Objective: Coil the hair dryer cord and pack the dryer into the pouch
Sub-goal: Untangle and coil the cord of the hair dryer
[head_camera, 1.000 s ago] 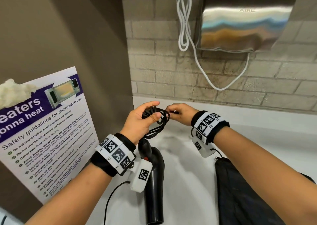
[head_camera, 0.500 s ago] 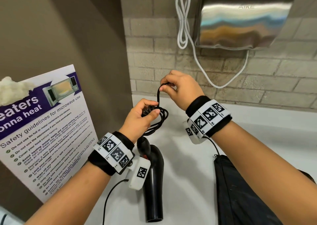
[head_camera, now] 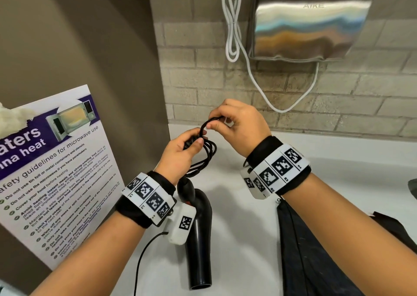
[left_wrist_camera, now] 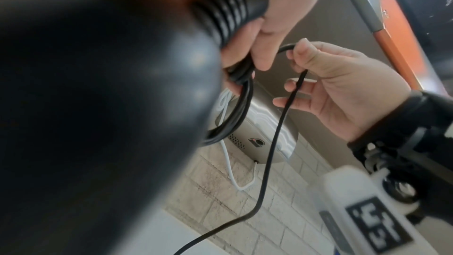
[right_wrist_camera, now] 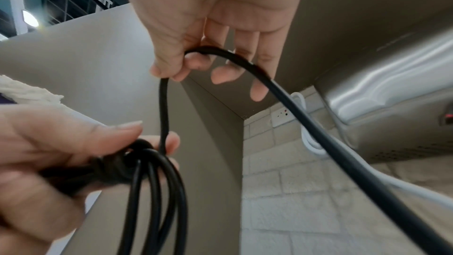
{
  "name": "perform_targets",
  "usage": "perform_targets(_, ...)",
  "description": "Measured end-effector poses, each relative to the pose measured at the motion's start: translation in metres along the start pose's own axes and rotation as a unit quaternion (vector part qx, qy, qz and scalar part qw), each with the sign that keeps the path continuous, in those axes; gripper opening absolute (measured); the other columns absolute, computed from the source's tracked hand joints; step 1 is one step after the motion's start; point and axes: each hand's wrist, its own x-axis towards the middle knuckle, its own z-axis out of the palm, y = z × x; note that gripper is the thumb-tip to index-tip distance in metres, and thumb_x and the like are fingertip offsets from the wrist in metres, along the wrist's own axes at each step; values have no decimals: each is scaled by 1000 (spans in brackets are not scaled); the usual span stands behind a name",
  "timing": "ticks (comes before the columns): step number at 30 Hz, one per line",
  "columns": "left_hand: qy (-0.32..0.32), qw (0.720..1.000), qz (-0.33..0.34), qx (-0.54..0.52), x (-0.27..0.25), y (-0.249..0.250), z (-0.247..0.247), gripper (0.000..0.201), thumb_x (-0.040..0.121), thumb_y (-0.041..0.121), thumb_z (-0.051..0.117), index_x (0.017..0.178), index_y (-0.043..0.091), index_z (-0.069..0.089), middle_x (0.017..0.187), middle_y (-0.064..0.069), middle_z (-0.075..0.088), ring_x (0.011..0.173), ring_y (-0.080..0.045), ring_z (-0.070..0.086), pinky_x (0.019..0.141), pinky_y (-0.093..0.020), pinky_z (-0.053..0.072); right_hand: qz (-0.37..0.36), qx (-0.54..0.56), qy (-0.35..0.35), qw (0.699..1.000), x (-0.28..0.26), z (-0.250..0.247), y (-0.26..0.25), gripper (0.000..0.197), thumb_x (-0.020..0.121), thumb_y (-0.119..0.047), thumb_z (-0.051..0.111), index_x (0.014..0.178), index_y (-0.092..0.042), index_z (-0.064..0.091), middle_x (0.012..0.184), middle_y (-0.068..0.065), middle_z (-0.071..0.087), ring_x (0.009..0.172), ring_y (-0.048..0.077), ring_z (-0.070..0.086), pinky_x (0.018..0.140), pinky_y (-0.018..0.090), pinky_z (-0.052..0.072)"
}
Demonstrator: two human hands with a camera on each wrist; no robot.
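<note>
The black hair dryer (head_camera: pixel 198 239) hangs under my left wrist over the white counter (head_camera: pixel 248 239), nozzle toward me. It fills the left wrist view as a blurred dark body (left_wrist_camera: pixel 98 104). My left hand (head_camera: pixel 196 141) grips several coiled loops of its black cord (head_camera: pixel 207 158) together with the plug (right_wrist_camera: pixel 108 170). Just above, my right hand (head_camera: pixel 214 123) pinches a bent length of cord (right_wrist_camera: pixel 215 51) between thumb and forefinger. From that pinch, one strand drops to the coil and the other trails away. The black pouch (head_camera: pixel 316 250) lies flat at the right under my right forearm.
A steel hand dryer (head_camera: pixel 311 22) and its looped white cable (head_camera: pixel 232 36) hang on the brick wall behind. A microwave safety poster (head_camera: pixel 56 171) leans against the brown panel at the left. A thin black camera cable (head_camera: pixel 144 262) hangs from my left wrist.
My right hand left the coil, rose with a fresh length of cord, and now bends it into a loop closer above my left hand. The left hand kept its grip.
</note>
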Motion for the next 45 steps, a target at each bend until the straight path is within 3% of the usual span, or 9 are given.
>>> perform_targets(2,26,999,-11,-35,3,-5,-1,24,94,10,47,116,7,57,87,0,59,33,-8,40,48,-25,49,36,26,1,999,-9,0,8,18,82,-31,58,85,-15,65,68,-12,53,63,5,48,62,27,44)
perform_targets(4,49,997,-25,-57,5,-11,-3,24,95,12,46,115,7,58,81,0,56,28,-1,35,31,-11,27,105,66,-15,992,-20,5,26,11,88,-23,54,86,-14,60,63,-12,50,58,7,47,62,30,43)
perform_targets(9,63,994,-30,-82,5,-14,-3,22,95,14,47,112,9,59,75,1,48,30,3,40,30,-11,24,282,154,-107,941,-58,20,69,26,88,-8,54,69,-26,54,67,-1,56,66,15,53,73,31,44)
perform_targets(13,70,993,-31,-90,6,-14,-1,23,94,15,47,113,9,59,72,1,46,30,1,40,31,-12,24,296,-110,-295,902,-86,32,93,15,90,-23,48,96,-19,61,106,7,58,99,29,53,90,39,44)
perform_targets(18,71,993,-36,-87,7,-15,0,21,94,17,48,111,13,61,71,1,48,27,-3,29,31,-12,23,353,-43,-239,903,-89,36,86,20,86,4,39,89,-10,53,101,19,58,85,27,54,75,27,39)
perform_targets(25,73,993,-32,-87,10,-19,-1,16,94,20,49,102,19,62,65,5,47,30,-2,23,31,-14,23,284,91,-221,929,-79,33,32,29,79,9,35,86,-11,55,88,9,58,85,28,58,76,31,49)
perform_targets(32,56,996,-22,-69,8,-15,4,24,95,16,47,114,8,59,70,0,47,29,-1,35,34,-10,26,312,-35,-380,870,-101,57,69,60,84,-6,50,140,-14,29,138,9,37,123,25,44,100,27,38)
perform_targets(38,40,997,-25,-60,9,-15,6,21,95,19,48,110,12,60,68,2,47,29,-2,34,32,-13,25,336,-99,-463,814,-112,91,106,50,94,-17,43,141,-19,28,143,11,38,128,28,42,106,34,35)
perform_targets(45,24,997,-26,-75,9,-14,7,22,94,14,46,111,7,58,56,17,53,32,3,42,38,-4,29,260,-168,-488,816,-108,134,114,43,87,-19,52,128,-29,46,127,4,57,120,29,47,99,40,36)
